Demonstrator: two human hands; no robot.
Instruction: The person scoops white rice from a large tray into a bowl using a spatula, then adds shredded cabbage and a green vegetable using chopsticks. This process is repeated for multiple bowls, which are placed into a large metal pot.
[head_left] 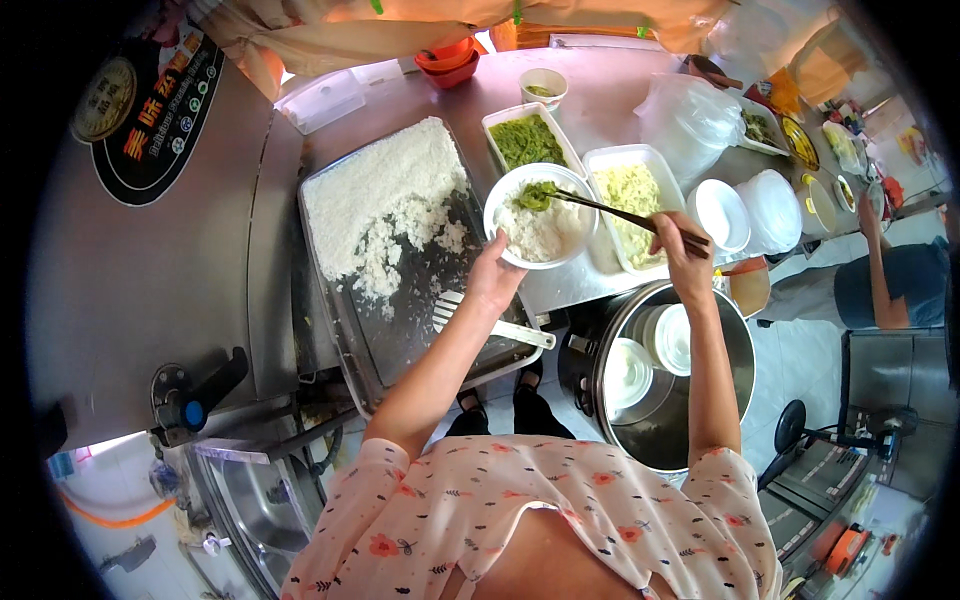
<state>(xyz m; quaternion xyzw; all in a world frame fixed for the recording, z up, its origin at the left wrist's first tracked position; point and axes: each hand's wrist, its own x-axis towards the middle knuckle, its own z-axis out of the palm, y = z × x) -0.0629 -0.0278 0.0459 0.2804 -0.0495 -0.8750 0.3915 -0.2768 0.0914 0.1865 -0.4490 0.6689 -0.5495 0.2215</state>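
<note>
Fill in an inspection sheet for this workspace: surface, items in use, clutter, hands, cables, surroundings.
Surface: metal counter, crowded.
Items in use: white bowl of rice with green food; chopsticks; rice tray.
Clutter: red bowls, clear plastic bag.
Hands: left hand holds the bowl; right hand grips the chopsticks.
Cables: orange line, lower left; hose or cable, unclear.
Surroundings: co-worker at right; large pot holding white containers.

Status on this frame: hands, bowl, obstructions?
Left hand holding white bowl by its edge. Right hand gripping dark chopsticks, tips at green food. Bowl contains rice too. No obstruction seen over bowl.
</note>
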